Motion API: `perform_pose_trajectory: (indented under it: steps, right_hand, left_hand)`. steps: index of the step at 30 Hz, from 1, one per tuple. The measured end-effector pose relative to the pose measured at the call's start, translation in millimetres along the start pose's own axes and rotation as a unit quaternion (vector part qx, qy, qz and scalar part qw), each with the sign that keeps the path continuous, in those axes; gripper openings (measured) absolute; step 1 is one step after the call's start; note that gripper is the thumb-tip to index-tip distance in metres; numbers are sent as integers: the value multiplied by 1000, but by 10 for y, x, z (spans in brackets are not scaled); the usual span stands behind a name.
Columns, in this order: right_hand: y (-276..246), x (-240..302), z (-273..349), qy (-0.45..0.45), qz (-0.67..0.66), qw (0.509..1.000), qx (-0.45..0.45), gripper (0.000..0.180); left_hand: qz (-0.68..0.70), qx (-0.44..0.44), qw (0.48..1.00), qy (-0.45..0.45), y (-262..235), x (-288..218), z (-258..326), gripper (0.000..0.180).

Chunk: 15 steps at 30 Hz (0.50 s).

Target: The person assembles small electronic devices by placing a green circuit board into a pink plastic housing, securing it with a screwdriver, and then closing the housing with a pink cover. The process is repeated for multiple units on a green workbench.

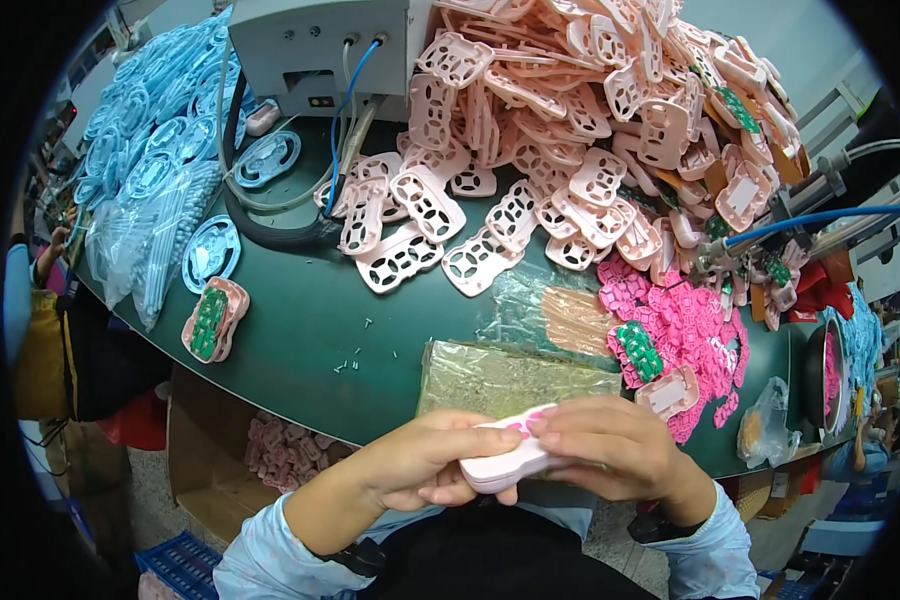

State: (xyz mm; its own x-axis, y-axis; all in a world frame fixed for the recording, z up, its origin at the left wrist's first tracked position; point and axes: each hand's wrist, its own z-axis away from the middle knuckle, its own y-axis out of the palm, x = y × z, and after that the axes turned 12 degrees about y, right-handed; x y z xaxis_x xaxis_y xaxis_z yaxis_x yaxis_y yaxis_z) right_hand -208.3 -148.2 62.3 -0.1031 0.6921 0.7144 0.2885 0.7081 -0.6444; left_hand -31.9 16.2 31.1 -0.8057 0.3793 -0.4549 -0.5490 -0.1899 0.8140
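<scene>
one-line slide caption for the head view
Both hands, left hand and right hand, hold a pink casing before a pink shell pile.

Single head-worn fisheye view, looking steeply down, close over the worktable [300, 330] — edges bowed

- A factory assembly station, not a home or office.
- A dark green counter [300, 330] carries a great heap of identical pale pink plastic shells [590, 110] along its far edge.
- Light blue shells [150, 130] are stacked at its far left corner.
- A grey machine box [320, 50] with hoses stands at the far edge.
- Small green circuit boards [638, 350] and bright pink keypads [685, 320] lie toward the right edge.
- A cardboard box [220, 460] of parts sits under the counter.
</scene>
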Motion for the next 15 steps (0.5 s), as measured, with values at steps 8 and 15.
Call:
perform_pose_trajectory:
  steps: [8,15]
  right_hand:
    - [86,-189,139,49,42,998,-3,41]
    - [252,-313,172,20,99,994,-43,38]
  left_hand:
    - [-725,-94,531,430,90,120,75,46]
    - [-755,-84,444,475,10,320,-78,36]
